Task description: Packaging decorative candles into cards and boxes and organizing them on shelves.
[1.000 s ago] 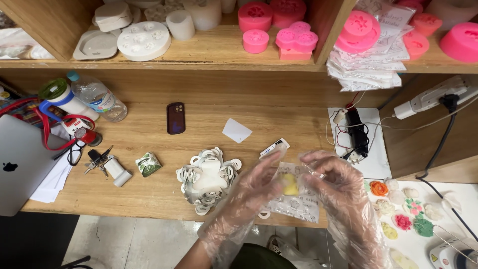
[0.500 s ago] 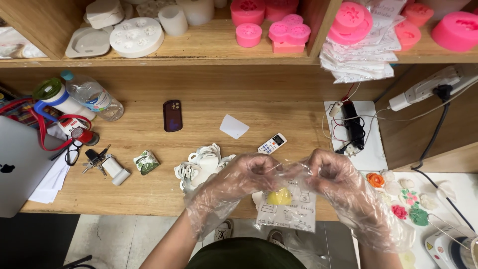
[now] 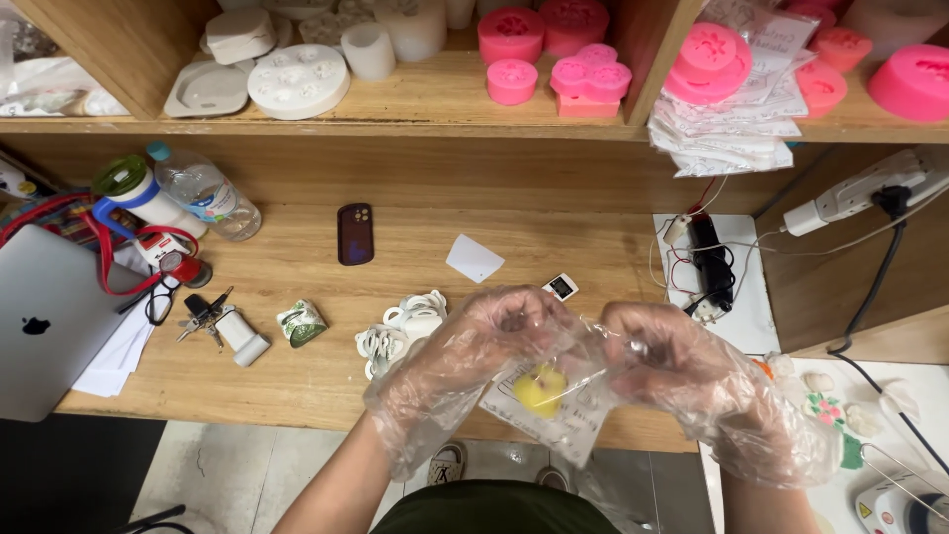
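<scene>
Now perhaps tilted: bag [image 3: 554, 400] between hands [image 3: 583, 341]

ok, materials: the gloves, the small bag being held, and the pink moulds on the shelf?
Gloves, on left hand and right hand: thin clear plastic film, loose and crinkled, skin showing through. Bag: clear glossy film with dark printing, a yellow lump visible inside. Pink moulds: likely silicone, matte with soft rounded edges.
</scene>
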